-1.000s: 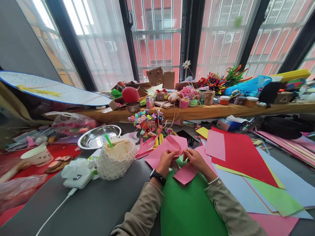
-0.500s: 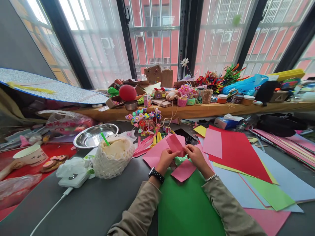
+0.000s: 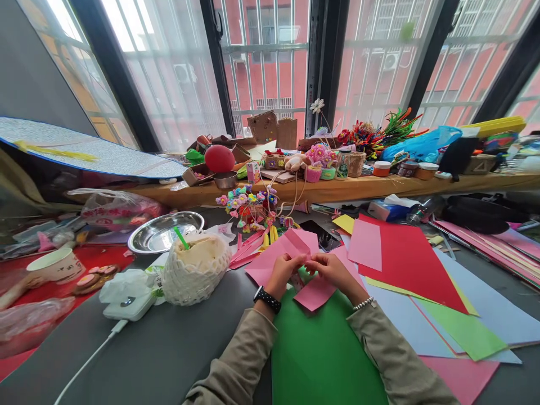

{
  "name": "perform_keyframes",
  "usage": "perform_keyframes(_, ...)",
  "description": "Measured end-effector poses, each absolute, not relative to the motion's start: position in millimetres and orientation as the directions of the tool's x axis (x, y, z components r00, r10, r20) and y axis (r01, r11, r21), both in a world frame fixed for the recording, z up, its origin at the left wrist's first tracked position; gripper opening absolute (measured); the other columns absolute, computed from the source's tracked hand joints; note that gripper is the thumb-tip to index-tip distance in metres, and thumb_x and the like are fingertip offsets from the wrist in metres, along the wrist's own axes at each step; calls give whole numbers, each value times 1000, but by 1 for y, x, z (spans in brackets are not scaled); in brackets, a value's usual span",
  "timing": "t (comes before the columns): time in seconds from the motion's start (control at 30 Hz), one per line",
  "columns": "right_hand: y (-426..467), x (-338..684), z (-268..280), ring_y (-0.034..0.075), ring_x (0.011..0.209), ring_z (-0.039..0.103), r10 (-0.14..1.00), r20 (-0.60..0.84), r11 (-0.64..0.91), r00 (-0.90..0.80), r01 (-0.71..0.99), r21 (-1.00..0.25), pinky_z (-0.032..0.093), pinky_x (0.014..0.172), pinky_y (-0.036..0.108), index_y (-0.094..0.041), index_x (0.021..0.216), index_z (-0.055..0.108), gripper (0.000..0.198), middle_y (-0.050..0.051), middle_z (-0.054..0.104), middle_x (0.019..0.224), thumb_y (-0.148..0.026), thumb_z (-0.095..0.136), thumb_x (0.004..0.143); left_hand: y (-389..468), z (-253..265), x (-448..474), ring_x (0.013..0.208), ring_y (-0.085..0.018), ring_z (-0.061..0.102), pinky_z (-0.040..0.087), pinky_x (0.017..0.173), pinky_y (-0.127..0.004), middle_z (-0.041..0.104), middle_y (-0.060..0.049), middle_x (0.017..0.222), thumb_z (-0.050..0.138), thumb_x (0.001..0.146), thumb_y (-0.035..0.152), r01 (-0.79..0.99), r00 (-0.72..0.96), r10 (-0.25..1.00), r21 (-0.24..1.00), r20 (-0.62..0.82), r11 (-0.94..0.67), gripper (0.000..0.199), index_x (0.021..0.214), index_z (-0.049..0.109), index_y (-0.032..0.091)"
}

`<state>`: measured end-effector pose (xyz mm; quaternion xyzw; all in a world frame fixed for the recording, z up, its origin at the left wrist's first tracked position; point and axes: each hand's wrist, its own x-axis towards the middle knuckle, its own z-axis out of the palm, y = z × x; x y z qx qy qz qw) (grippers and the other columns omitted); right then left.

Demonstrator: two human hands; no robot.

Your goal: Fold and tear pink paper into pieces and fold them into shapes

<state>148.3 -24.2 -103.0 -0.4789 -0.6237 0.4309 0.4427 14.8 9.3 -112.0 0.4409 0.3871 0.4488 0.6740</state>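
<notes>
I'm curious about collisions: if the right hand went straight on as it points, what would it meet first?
Probably the left hand, holding a small piece of pink paper; whether the right hand touches it is unclear.

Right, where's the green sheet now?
In the head view, the green sheet lies bottom centre, between the left sleeve and right sleeve, below the left hand and right hand.
</notes>
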Motion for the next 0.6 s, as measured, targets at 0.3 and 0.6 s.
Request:
perform_keyframes(0.3,-23,150,-104,11,59,53,981,122,143,-148,142,-979,39,55,22,-15,69,59,19,-1,59,64,-34,59,65,10,-112,13,52,-10,53,40,55,-23,55,-1,53,71,49,27,-324,268,948,911,-170,255,26,57,52,11)
perform_keyframes(0.6,-22,150,-109,11,57,55,988,86,101,-131,114,-988,40,55,23,-14,72,61,18,1,62,65,-31,56,67,9,-112,14,52,-10,54,42,57,-22,55,0,53,71,51,23,-350,258,945,892,-200,285,24,56,50,12)
